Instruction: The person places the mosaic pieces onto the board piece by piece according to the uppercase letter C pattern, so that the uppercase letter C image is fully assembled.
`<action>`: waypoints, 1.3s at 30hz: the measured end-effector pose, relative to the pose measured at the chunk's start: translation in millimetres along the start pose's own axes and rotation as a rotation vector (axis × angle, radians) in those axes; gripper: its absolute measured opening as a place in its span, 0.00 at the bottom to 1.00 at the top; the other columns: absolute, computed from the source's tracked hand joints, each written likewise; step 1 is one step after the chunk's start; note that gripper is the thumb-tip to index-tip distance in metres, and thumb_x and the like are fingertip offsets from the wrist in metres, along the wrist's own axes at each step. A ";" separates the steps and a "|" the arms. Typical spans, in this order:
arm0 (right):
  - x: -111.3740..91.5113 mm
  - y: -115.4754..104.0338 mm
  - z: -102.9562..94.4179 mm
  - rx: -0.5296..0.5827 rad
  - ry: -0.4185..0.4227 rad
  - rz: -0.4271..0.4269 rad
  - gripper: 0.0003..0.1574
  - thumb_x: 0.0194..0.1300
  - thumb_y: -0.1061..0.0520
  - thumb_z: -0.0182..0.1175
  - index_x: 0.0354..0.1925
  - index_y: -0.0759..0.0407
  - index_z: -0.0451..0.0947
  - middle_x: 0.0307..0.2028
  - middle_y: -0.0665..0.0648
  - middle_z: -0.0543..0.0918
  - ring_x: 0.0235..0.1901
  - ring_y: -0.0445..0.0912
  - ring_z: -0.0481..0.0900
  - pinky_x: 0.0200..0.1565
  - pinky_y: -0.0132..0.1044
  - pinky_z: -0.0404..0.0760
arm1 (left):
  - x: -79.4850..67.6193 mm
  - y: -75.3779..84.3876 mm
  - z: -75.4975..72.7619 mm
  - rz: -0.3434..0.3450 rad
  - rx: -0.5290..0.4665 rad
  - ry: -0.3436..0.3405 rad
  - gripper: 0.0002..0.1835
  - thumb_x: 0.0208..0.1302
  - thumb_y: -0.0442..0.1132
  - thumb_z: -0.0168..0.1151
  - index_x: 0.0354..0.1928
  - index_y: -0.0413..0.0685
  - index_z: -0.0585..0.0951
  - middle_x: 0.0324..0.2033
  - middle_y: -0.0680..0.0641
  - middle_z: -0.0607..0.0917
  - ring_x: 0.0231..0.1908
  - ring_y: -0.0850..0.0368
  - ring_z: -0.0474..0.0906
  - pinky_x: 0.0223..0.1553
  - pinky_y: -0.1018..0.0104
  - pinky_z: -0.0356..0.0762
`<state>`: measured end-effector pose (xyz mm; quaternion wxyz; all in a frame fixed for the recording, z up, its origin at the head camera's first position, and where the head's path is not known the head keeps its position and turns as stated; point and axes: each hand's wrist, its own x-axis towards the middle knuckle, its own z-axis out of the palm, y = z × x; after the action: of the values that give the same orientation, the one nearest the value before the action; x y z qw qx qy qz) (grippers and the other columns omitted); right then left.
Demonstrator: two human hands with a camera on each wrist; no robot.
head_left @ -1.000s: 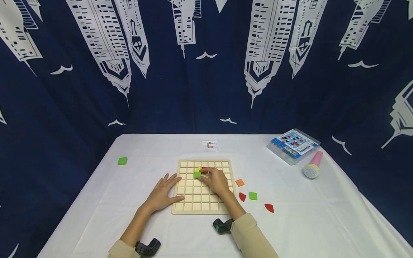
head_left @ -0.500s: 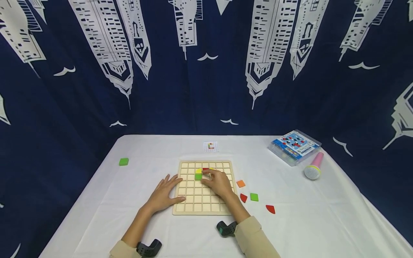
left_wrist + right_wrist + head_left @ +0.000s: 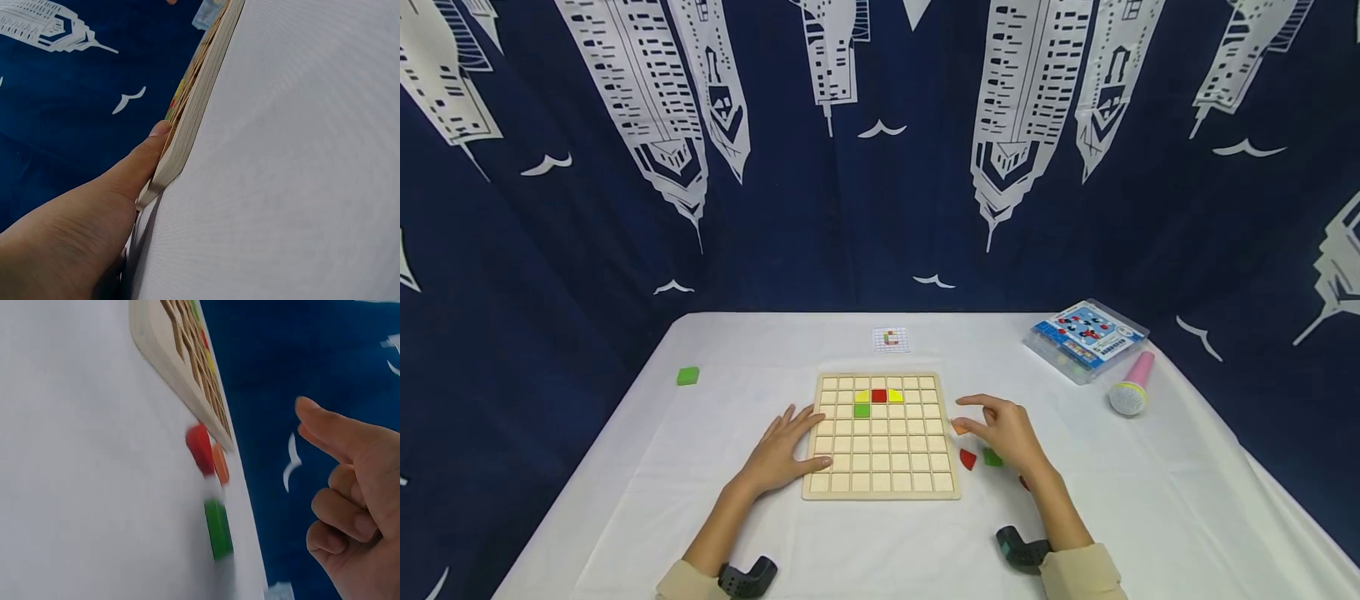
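My left hand [image 3: 778,450] rests against the left edge of the wooden grid board [image 3: 880,483], thumb lying on its rim. On the board, a red square tile [image 3: 878,396] sits between two yellow tiles, with a green square [image 3: 861,411] below the left one. To the right of the board, my right hand [image 3: 1007,429] hovers with thumb and index finger apart over an orange tile [image 3: 958,429], holding nothing. The right wrist view shows its other fingers curled in. Near it lie a red quarter-round tile [image 3: 967,459] and a green tile [image 3: 218,529]; another red one is mostly hidden under the wrist.
A small pattern card [image 3: 891,339] lies behind the board. At the back right are a clear plastic case [image 3: 1084,340] and a pink toy microphone [image 3: 1131,385]. Further left sits a green block [image 3: 688,376]. A white cloth [image 3: 625,467] covers the table.
My right hand has left the tiles on the board and moved right to the loose pieces, uncovering the red and right-hand yellow tiles. The left hand has stayed on the board's edge.
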<state>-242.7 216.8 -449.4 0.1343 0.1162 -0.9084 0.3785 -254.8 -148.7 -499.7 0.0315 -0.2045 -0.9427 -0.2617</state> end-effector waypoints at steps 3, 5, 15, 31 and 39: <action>-13.3 9.6 -15.8 -0.025 -0.021 0.057 0.19 0.51 0.51 0.70 0.43 0.52 0.83 0.10 0.48 0.58 0.12 0.39 0.51 0.13 0.31 0.53 | -0.1 0.9 -0.9 0.007 0.002 0.006 0.44 0.49 0.67 0.62 0.65 0.52 0.67 0.68 0.46 0.60 0.68 0.42 0.44 0.67 0.47 0.40; -20.9 16.5 -23.8 -0.051 -0.037 0.082 0.20 0.51 0.49 0.70 0.43 0.51 0.82 0.11 0.47 0.57 0.13 0.39 0.51 0.13 0.32 0.54 | 0.1 1.2 -1.4 0.008 0.000 0.006 0.44 0.49 0.67 0.61 0.65 0.52 0.67 0.68 0.46 0.60 0.69 0.42 0.44 0.67 0.47 0.40; -40.1 38.1 -34.7 -0.093 -0.196 0.190 0.23 0.45 0.48 0.73 0.42 0.51 0.83 0.11 0.47 0.58 0.13 0.38 0.52 0.15 0.30 0.55 | 0.6 2.1 -0.6 -0.004 0.001 0.006 0.44 0.49 0.67 0.62 0.65 0.53 0.66 0.68 0.46 0.59 0.69 0.43 0.44 0.67 0.48 0.40; -31.0 39.1 -27.1 -0.084 -0.111 0.094 0.17 0.50 0.51 0.71 0.40 0.51 0.82 0.11 0.47 0.58 0.12 0.38 0.53 0.14 0.30 0.55 | 2.2 1.2 -1.1 0.018 0.001 0.011 0.43 0.50 0.67 0.61 0.66 0.53 0.66 0.68 0.46 0.59 0.69 0.43 0.44 0.67 0.48 0.40; -4.5 2.4 8.4 -0.013 -0.046 -0.009 0.17 0.52 0.48 0.69 0.42 0.50 0.82 0.10 0.46 0.58 0.12 0.37 0.51 0.14 0.30 0.53 | -0.6 -0.7 -0.3 0.013 0.009 0.008 0.43 0.50 0.67 0.60 0.65 0.53 0.67 0.68 0.46 0.60 0.68 0.43 0.45 0.67 0.48 0.41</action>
<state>-240.6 212.8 -458.1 0.1157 0.1282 -0.9131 0.3693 -254.6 -149.6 -499.9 0.0380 -0.2093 -0.9425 -0.2579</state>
